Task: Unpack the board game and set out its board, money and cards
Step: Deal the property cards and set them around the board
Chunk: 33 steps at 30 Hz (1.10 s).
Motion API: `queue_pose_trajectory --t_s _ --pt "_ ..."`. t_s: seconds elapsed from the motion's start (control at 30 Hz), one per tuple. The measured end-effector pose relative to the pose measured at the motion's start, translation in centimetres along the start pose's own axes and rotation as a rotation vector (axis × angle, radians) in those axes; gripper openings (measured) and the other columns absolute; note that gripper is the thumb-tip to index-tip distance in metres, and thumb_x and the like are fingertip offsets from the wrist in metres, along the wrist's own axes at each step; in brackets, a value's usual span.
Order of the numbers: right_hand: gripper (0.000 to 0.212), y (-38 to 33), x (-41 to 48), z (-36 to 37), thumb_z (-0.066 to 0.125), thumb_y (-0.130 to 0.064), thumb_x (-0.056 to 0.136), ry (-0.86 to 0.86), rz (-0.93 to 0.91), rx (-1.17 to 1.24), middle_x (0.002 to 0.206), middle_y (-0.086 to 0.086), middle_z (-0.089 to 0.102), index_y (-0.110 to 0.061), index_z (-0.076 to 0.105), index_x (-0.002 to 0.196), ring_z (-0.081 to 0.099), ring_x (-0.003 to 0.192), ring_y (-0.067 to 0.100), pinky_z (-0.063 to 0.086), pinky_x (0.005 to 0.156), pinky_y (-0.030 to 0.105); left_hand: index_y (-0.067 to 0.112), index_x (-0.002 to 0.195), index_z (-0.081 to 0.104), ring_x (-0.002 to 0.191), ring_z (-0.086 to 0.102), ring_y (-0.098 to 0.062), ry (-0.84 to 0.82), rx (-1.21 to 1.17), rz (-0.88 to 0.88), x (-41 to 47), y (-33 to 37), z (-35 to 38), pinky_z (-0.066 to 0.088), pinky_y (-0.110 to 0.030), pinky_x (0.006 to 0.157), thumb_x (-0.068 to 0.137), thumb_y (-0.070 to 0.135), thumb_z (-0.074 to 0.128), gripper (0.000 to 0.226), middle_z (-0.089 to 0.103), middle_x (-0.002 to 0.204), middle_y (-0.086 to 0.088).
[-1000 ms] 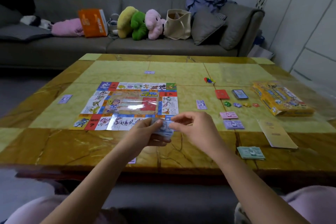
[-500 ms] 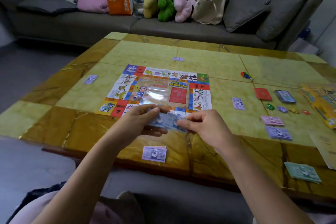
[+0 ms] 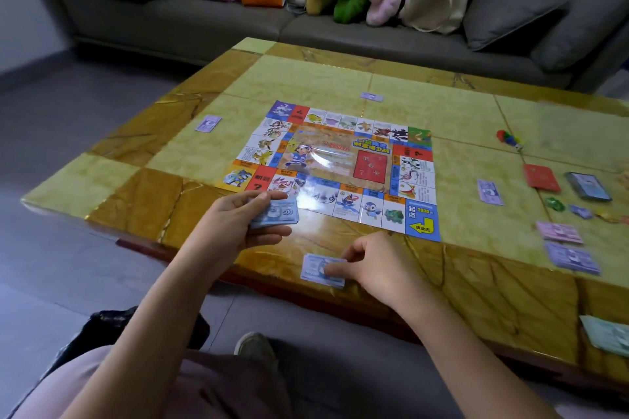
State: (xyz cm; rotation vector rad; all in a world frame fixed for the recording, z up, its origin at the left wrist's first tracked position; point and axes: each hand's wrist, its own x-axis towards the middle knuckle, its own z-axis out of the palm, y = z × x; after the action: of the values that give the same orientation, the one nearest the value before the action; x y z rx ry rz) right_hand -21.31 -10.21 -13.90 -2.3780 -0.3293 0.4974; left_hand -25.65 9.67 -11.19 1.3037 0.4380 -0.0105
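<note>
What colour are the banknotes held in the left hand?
Blue, marked 500. The banknotes in the left hand show best in the head view.

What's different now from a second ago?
The right hand left the blue stack and brought one blue note down to the near edge of the table, holding it there. The left hand still holds the stack; the board lies as before.
</note>
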Motion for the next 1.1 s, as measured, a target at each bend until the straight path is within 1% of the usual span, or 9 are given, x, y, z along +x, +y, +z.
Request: queue_pose_trajectory --t_s 0.2,0.33,0.5,0.6,0.73,0.83,0.97,1.03,1.1 --pt "0.036 -0.2 -0.6 0.1 0.081 -0.04 0.07 0.13 -0.108 -0.126 0.077 -0.01 0.054 -0.023 0.055 0.089 0.047 0.063 0.003 0.029 0.051 0.016 0.008 0.102 0.066 0.061 0.07 -0.018 -0.028 0.017 -0.029 -0.1 -0.2 0.8 0.055 -0.021 0.048 0.099 0.017 0.046 0.022 0.074 0.081 -0.012" --pt "0.037 -0.5 -1.0 -0.3 0.079 -0.035 0.074 0.028 -0.267 -0.137 0.1 -0.02 0.047 -0.03 0.057 0.104 0.047 0.079 -0.009 0.034 0.06 0.008 0.007 0.102 0.065 0.062 0.071 -0.02 -0.025 0.012 -0.056 -0.2 -0.5 0.9 0.055 -0.021 0.048 0.099 0.017 0.047 0.021 0.074 0.082 -0.015" --pt "0.024 0.0 -0.8 0.4 0.077 -0.025 0.078 -0.013 -0.36 -0.176 0.101 -0.014 0.055 -0.029 0.063 0.097 0.052 0.091 0.002 0.038 0.069 0.008 0.008 0.102 0.066 0.066 0.071 -0.019 -0.026 0.026 -0.067 -0.4 -0.8 1.1 0.055 -0.02 0.048 0.096 0.021 0.052 0.02 0.072 0.091 -0.019" --pt "0.019 0.1 -0.4 0.8 0.076 -0.025 0.079 0.001 -0.375 -0.14 0.099 -0.015 0.056 -0.029 0.067 0.095 0.054 0.091 0.003 0.042 0.077 0.013 0.008 0.102 0.066 0.065 0.071 -0.018 -0.015 0.012 -0.064 -0.5 -0.7 1.3 0.055 -0.019 0.048 0.096 0.02 0.052 0.02 0.072 0.089 -0.017" --pt "0.016 0.1 0.2 1.5 0.075 -0.029 0.08 0.008 -0.384 -0.124 0.103 -0.014 0.057 -0.029 0.071 0.096 0.056 0.098 0.008 0.048 0.09 0.031 0.008 0.099 0.066 0.063 0.071 -0.018 0.007 -0.018 -0.069 -0.5 -0.7 1.4 0.055 -0.019 0.048 0.096 0.018 0.052 0.017 0.072 0.085 -0.015" --pt "0.016 0.4 0.6 1.8 0.074 -0.03 0.08 0.016 -0.408 -0.136 0.103 -0.016 0.056 -0.029 0.072 0.096 0.055 0.099 0.007 0.048 0.091 0.031 0.007 0.101 0.064 0.065 0.072 -0.019 0.016 -0.036 -0.074 -0.2 -0.8 1.4 0.055 -0.02 0.047 0.096 0.019 0.053 0.017 0.073 0.083 -0.014" --pt "0.016 0.6 0.2 1.1 0.063 -0.031 0.089 0.14 -0.369 0.112 0.095 -0.011 0.064 -0.019 0.071 0.097 0.059 0.087 0.001 0.047 0.076 0.017 0.004 0.1 0.061 0.069 0.072 -0.022 -0.009 -0.098 -0.076 0.2 -0.7 1.9 0.055 -0.021 0.048 0.096 0.016 0.053 0.015 0.074 0.078 -0.013" --pt "0.022 0.4 -0.1 0.0 0.058 -0.035 0.092 0.215 -0.276 0.326 0.088 -0.007 0.069 -0.017 0.071 0.096 0.063 0.08 0.003 0.051 0.076 0.02 0.001 0.1 0.06 0.071 0.073 -0.023 -0.047 -0.095 -0.079 0.2 -0.8 2.6 0.056 -0.021 0.05 0.096 0.012 0.052 0.014 0.074 0.08 -0.013" --pt "0.023 0.4 -0.1 -1.4 0.062 -0.038 0.088 0.261 -0.208 0.523 0.081 -0.002 0.071 -0.017 0.071 0.091 0.066 0.074 0.008 0.056 0.074 0.026 -0.001 0.1 0.06 0.073 0.073 -0.024 -0.094 -0.074 -0.079 0.3 -0.9 3.7 0.056 -0.021 0.052 0.096 0.01 0.052 0.014 0.074 0.081 -0.013"
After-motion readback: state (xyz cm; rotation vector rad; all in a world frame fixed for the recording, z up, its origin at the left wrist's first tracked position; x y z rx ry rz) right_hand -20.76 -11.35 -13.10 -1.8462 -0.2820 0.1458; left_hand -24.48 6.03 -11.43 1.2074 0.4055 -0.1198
